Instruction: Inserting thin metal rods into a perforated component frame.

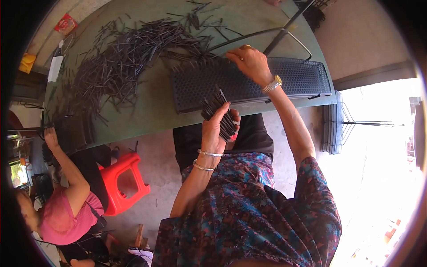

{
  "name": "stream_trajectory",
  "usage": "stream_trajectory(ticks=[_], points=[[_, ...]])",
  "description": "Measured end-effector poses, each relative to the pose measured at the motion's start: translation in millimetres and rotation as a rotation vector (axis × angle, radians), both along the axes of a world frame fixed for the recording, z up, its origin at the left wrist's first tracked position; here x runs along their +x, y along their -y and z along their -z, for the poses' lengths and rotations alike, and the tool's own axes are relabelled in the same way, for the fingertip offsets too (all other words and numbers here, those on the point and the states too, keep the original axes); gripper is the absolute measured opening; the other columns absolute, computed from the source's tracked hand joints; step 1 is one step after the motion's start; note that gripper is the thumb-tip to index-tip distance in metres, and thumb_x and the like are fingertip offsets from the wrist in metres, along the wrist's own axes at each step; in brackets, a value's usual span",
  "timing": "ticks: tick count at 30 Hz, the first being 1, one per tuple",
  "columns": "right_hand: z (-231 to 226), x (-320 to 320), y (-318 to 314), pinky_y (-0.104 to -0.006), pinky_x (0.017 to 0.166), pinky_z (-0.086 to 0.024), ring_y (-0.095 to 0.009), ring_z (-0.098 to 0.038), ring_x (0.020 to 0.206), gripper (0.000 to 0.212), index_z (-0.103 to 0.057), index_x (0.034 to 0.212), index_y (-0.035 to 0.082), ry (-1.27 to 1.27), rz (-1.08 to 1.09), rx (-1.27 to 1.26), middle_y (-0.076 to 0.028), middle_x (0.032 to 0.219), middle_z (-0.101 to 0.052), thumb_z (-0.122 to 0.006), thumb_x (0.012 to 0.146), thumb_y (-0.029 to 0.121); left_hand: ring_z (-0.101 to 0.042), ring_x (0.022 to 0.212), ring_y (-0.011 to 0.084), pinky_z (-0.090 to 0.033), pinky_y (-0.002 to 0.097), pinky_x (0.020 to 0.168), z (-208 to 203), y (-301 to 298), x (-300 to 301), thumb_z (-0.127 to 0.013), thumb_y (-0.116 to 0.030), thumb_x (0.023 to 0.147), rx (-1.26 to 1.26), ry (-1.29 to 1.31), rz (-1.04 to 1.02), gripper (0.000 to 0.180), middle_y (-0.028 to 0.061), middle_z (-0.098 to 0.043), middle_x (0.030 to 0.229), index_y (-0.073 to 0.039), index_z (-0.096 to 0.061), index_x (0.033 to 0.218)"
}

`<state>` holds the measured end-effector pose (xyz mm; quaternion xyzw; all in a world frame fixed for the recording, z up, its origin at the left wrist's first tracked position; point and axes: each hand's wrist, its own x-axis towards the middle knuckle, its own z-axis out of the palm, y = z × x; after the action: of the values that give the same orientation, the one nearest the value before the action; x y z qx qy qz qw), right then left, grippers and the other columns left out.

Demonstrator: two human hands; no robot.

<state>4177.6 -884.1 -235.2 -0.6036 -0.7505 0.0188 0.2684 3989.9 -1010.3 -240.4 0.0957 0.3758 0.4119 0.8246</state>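
A perforated black panel (289, 76) is laid nine-to-three on the green table (149, 107).
Its twelve-o'clock edge is overhung by the nearer right hand (253, 66), pinched closed; whether anything is held cannot be told. From the left hand (213, 128), it is placed at one o'clock; there, dark strips (212, 106) are clasped by curled fingers.
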Motion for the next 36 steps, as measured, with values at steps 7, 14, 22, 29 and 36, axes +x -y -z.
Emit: stream_trajectory(ticks=[7, 14, 22, 29, 36], points=[[-31, -21, 58, -0.0294, 0.064, -0.047, -0.017, -0.060, 0.073, 0.032, -0.068, 0.096, 0.000, -0.535, -0.334, -0.471, -0.011, 0.082, -0.065, -0.068, 0.085, 0.030, -0.064, 0.066, 0.0170, -0.051, 0.0284, 0.052, -2, -3, -1, -0.065, -0.022, 0.087, 0.029, -0.092, 0.011, 0.021, 0.0070, -0.066, 0.079, -0.007, -0.064, 0.101], [-29, -18, 69, -0.0228, 0.062, -0.046, -0.008, -0.056, 0.068, 0.020, -0.063, 0.092, -0.004, -0.815, -0.264, -0.771, -0.003, 0.075, -0.061, -0.064, 0.088, 0.016, -0.066, 0.066, 0.0167, -0.052, 0.0269, 0.050, -10, -3, 6, -0.065, -0.023, 0.088, 0.068, -0.087, -0.025, 0.022, 0.0087, -0.068, 0.081, -0.005, -0.065, 0.100], [-34, -16, 70, -0.0230, 0.064, -0.047, -0.008, -0.057, 0.069, 0.016, -0.063, 0.093, -0.004, -0.841, -0.277, -0.756, -0.003, 0.077, -0.062, -0.061, 0.090, 0.011, -0.067, 0.069, 0.0166, -0.052, 0.0268, 0.050, -12, -4, 5, -0.064, -0.024, 0.088, 0.100, -0.160, -0.004, 0.022, 0.0088, -0.069, 0.084, -0.007, -0.065, 0.102], [-46, -14, 71, -0.0241, 0.068, -0.052, -0.011, -0.063, 0.074, 0.016, -0.060, 0.099, -0.005, -0.911, -0.276, -0.838, -0.007, 0.082, -0.064, -0.058, 0.091, 0.008, -0.068, 0.074, 0.0197, -0.053, 0.0286, 0.052, -11, -4, 8, -0.068, -0.020, 0.086, 0.084, -0.132, -0.030, 0.024, 0.0099, -0.069, 0.086, -0.003, -0.064, 0.102], [-56, 3, 63, -0.0267, 0.071, -0.054, -0.017, -0.068, 0.078, 0.015, -0.056, 0.102, -0.006, -0.846, -0.073, -0.384, -0.011, 0.085, -0.066, -0.051, 0.092, 0.003, -0.068, 0.083, 0.0272, -0.059, 0.0368, 0.064, 2, -3, 10, -0.068, -0.021, 0.086, -0.021, 0.010, -0.082, 0.023, 0.0144, -0.067, 0.095, -0.004, -0.061, 0.100]])
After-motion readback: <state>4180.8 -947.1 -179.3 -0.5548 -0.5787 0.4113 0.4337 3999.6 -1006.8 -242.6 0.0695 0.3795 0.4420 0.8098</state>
